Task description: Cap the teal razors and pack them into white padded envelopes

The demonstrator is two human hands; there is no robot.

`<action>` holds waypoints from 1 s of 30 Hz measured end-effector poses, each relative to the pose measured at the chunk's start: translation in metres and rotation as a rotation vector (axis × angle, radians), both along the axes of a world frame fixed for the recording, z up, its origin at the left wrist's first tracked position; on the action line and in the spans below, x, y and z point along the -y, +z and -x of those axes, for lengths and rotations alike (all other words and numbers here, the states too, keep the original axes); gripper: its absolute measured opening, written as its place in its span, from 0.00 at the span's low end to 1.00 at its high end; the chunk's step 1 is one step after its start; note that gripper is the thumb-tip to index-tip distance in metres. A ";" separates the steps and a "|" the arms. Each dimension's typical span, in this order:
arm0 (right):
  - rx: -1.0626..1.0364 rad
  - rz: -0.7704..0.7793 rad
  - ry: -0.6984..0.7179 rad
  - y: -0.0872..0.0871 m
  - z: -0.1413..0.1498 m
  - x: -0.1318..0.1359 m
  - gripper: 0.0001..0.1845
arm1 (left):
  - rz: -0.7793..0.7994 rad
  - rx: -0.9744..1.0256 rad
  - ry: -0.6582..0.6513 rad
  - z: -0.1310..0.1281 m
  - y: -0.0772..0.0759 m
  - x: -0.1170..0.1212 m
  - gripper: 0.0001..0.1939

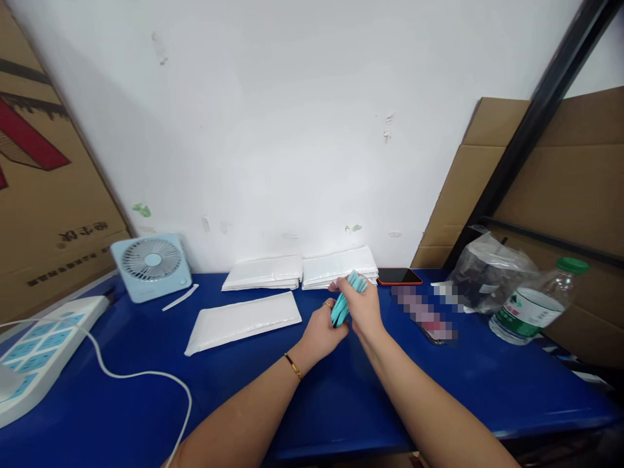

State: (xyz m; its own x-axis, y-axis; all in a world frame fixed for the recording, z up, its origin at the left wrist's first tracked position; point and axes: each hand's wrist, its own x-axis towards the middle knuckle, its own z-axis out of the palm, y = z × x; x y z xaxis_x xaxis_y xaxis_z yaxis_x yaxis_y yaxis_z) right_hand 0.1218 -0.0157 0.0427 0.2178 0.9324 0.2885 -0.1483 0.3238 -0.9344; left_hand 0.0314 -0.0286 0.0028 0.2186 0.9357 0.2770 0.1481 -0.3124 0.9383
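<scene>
Both of my hands meet over the middle of the blue table (pixel 341 403) and hold one small teal item (pixel 344 300), folded or bundled into a narrow shape. My left hand (pixel 322 335), with a ring and a gold bracelet, grips its lower end. My right hand (pixel 363 305) closes around its upper end. A flat white padded envelope (pixel 242 320) lies to the left of my hands. Two stacks of the same white envelopes (pixel 299 270) rest just behind them against the wall.
A light blue desk fan (pixel 152 265) stands at the back left, a white device with a cable (pixel 36 351) at the left edge. A phone (pixel 398 277), a plastic bag (pixel 487 270) and a water bottle (pixel 536 305) lie to the right. Cardboard leans on both sides.
</scene>
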 end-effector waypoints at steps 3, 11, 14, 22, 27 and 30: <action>-0.133 0.061 0.165 0.008 -0.010 0.001 0.13 | 0.130 -0.003 -0.102 0.002 0.008 0.004 0.09; -0.221 -0.063 1.393 0.007 -0.027 0.022 0.22 | 1.011 0.384 -1.125 -0.004 0.030 0.043 0.27; -0.320 -0.073 1.282 0.013 -0.032 0.037 0.22 | 0.857 0.221 -1.092 -0.007 0.033 0.055 0.24; -0.301 -0.047 0.316 -0.001 -0.080 0.006 0.10 | 0.059 -1.025 0.320 0.055 0.016 0.033 0.53; 0.021 0.027 0.059 -0.044 -0.077 -0.013 0.13 | 0.174 -1.098 0.176 0.070 0.012 0.039 0.55; 0.071 0.046 0.071 -0.053 -0.074 -0.013 0.14 | 0.070 -1.016 0.047 0.065 0.014 0.072 0.60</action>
State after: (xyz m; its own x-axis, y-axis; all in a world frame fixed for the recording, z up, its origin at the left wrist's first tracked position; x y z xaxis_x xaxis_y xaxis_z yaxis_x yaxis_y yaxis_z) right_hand 0.1961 -0.0023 -0.0101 0.1313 0.9573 0.2574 -0.1020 0.2713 -0.9571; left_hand -0.0331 -0.1010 0.0169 0.2822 0.9565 -0.0745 0.8956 -0.2348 0.3779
